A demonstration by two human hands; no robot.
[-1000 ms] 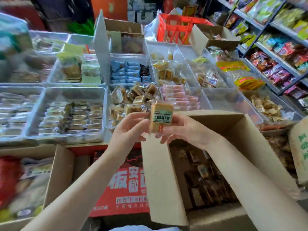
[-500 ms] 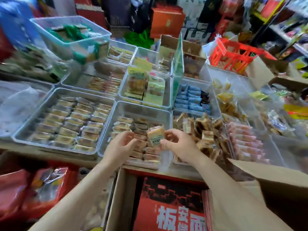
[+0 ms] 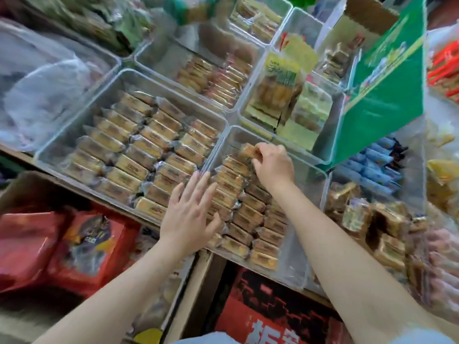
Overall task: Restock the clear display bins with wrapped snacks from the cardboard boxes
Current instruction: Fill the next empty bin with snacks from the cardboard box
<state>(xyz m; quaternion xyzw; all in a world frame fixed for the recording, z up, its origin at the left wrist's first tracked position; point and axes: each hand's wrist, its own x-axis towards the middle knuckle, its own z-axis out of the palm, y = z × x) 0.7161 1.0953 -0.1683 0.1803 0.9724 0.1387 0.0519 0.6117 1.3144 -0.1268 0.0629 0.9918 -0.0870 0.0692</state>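
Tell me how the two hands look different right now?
The right hand pinches a wrapped snack over the far end of a clear bin; the left hand holds nothing. The right hand's fingers are curled; the left hand's fingers are straight and spread. The right hand reaches farther in; the left sits nearer, by the bin's left wall. Both are bare and over the same bin.

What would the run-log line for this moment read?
phase: placing | right hand: pinches wrapped snack at far end of clear bin | left hand: fingers straight, on the bin's near-left snack rows | bin: partly filled
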